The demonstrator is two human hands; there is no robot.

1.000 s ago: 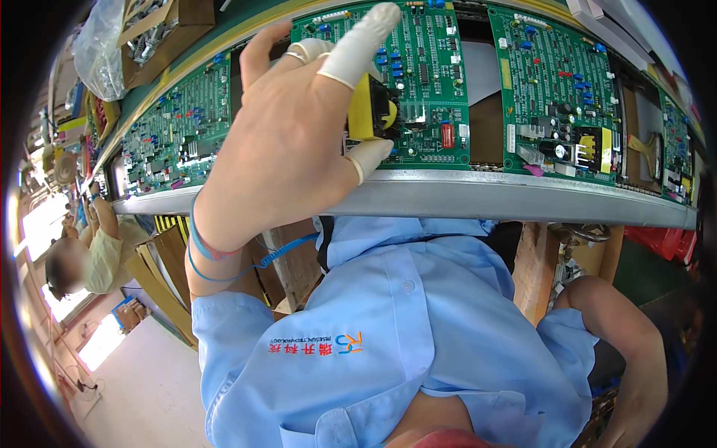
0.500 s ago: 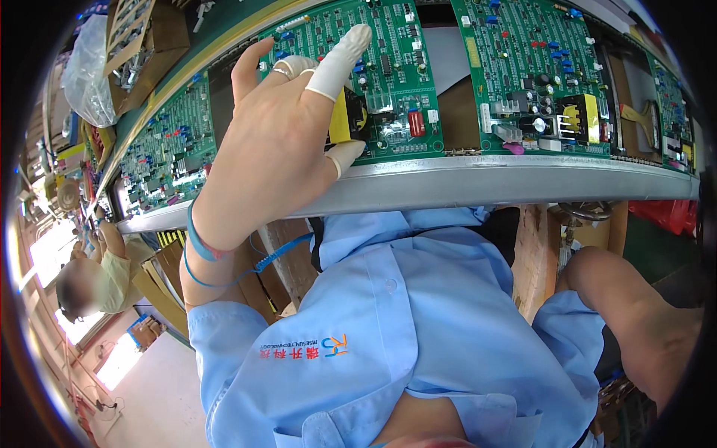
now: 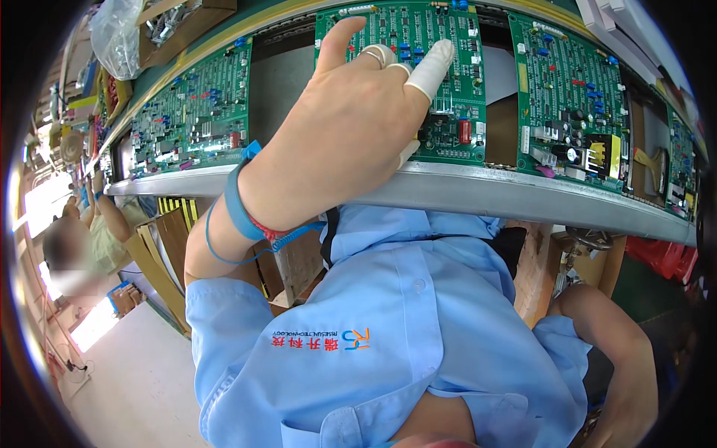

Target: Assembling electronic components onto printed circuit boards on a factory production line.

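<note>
My left hand [image 3: 343, 134] reaches over a green circuit board [image 3: 464, 89] crowded with small parts. White finger cots cover the index finger and the thumb. The index and little fingers stretch apart, while the middle ones bend over the board. Only the thumb's tip shows, low by the board's near edge; the parts beneath the palm are hidden, and I see nothing held. A blue wrist strap [image 3: 243, 201] with a coiled cord circles that wrist. My right forearm [image 3: 631, 358] hangs down at the lower right, its hand out of sight.
A metal rail [image 3: 478, 187] runs along the boards' near side. Other boards stand to the left [image 3: 202, 112] and right [image 3: 567, 82], the right one bearing a yellow transformer [image 3: 614, 157]. A carton of metal parts [image 3: 175, 26] sits far left. Another person [image 3: 112, 224] is at the left.
My left hand and the boards appear farther right in the picture; the carton and rail have shifted too, so the view has turned. My right forearm has swung downward and inward.
</note>
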